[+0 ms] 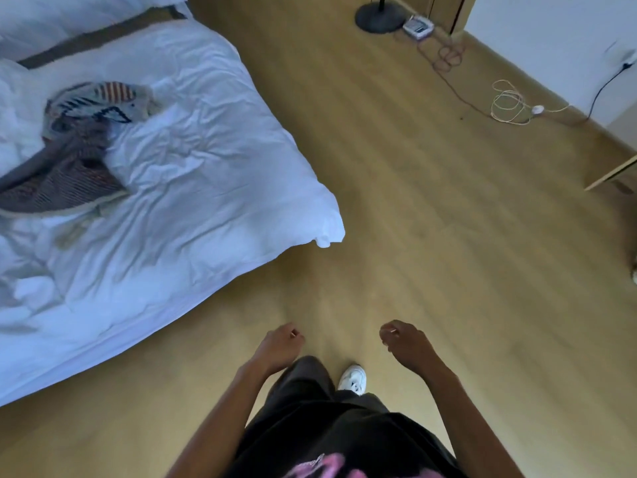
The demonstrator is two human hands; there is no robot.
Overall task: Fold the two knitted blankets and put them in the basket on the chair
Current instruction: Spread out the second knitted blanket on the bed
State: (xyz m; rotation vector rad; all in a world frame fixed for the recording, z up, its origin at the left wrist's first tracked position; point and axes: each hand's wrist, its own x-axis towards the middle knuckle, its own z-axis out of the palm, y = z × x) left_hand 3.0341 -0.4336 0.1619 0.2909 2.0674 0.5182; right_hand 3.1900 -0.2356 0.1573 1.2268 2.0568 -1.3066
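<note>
Two knitted blankets lie crumpled on the white bed (pixel 193 188) at the left. One is light with red and dark stripes (pixel 103 101). The other, a dark brownish striped one (pixel 65 177), lies just below and left of it. My left hand (pixel 281 343) and my right hand (pixel 405 341) hang over the wooden floor at the bottom centre, far from the blankets. Both have loosely curled fingers and hold nothing. No basket or chair shows in view.
A wide stretch of wooden floor (pixel 413 201) runs beside the bed. A lamp base (pixel 379 17), a small device and tangled cables (pixel 510 101) lie near the far wall. A pale furniture edge (pixel 617 170) juts in at the right. My white shoe (pixel 353 377) steps forward.
</note>
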